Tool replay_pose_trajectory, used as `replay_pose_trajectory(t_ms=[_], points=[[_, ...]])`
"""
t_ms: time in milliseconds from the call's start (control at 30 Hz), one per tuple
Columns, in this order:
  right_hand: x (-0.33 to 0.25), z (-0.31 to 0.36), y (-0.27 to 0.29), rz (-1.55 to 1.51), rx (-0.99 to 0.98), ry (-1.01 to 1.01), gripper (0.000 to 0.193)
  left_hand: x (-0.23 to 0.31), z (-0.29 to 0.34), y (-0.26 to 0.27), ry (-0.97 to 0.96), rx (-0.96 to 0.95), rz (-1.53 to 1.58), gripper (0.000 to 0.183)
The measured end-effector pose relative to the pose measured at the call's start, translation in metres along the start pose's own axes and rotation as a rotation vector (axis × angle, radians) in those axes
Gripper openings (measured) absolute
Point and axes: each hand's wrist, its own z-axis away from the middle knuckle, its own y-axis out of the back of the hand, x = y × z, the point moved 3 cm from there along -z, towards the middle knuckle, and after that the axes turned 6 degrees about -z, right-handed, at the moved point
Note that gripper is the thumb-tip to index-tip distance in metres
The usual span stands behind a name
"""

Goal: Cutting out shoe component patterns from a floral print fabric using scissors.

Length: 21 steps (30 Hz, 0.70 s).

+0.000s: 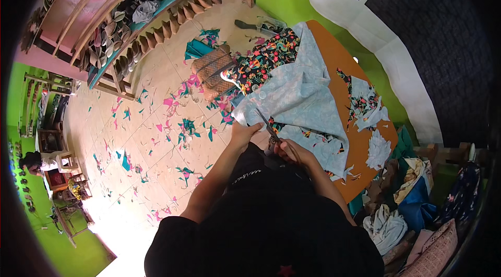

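Observation:
My right hand (290,151) is closed around the handles of a pair of scissors (267,124), whose dark blades point away from me, a little apart, over the cloth. Between the thumb and fingers of my left hand (244,133) is the near left edge of a large floral fabric (297,97). Most of the fabric lies with its pale blue-grey side up. Its black side with bright flowers shows at the far end. The fabric spreads across an orange tabletop (339,86) and hangs over its left edge. My fingertips under the cloth are hidden.
Cut floral scraps (365,102) lie on the table's right side. A brown woven bag (213,71) stands beyond the left edge. Pink and teal offcuts (189,130) litter the tiled floor. Shoe racks (141,29) stand far left. Heaped cloth (386,227) is at my right.

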Motion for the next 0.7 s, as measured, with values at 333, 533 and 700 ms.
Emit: replay_pose_trajectory(t_ms=[333, 533, 700], points=[[0.013, -0.002, -0.002, -0.195, -0.043, -0.065, 0.076, -0.003, 0.002, -0.003, 0.084, 0.006, 0.058, 0.039], [0.01, -0.003, 0.002, -0.156, -0.078, -0.031, 0.081, -0.001, 0.002, -0.001, 0.074, -0.009, 0.061, 0.04], [-0.007, 0.007, 0.001, -0.015, -0.019, -0.06, 0.08, -0.005, -0.001, 0.001, 0.008, 0.008, 0.141, 0.04]])
